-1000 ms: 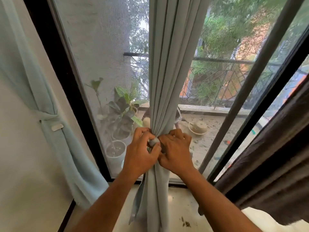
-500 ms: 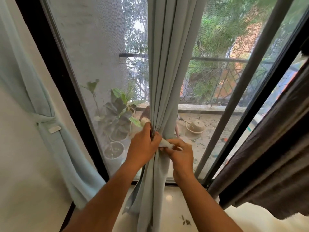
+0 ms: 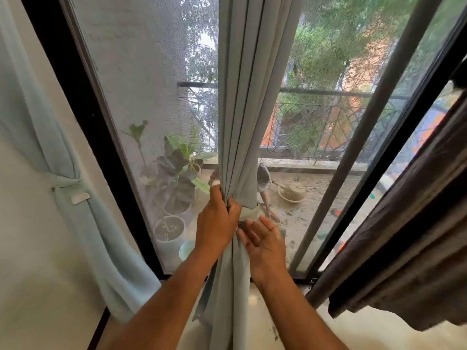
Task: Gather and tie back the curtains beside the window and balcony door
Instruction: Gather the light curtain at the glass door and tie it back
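Fastening the tie band around the gathered middle curtain

The middle curtain [image 3: 242, 122] hangs in front of the balcony door [image 3: 141, 102] and is bunched at waist height. The left hand [image 3: 217, 223] grips the bunch with its fingers curled tight around the folds. The right hand [image 3: 265, 246] lies just beside it with its fingers straight and a little apart, pressing on the tie band [image 3: 249, 213] that wraps the bunch. The band looks wrapped but maybe not yet fixed; I think the next move is to press its ends together while the left hand holds the folds. The left curtain [image 3: 63, 173] by the wall is already tied.
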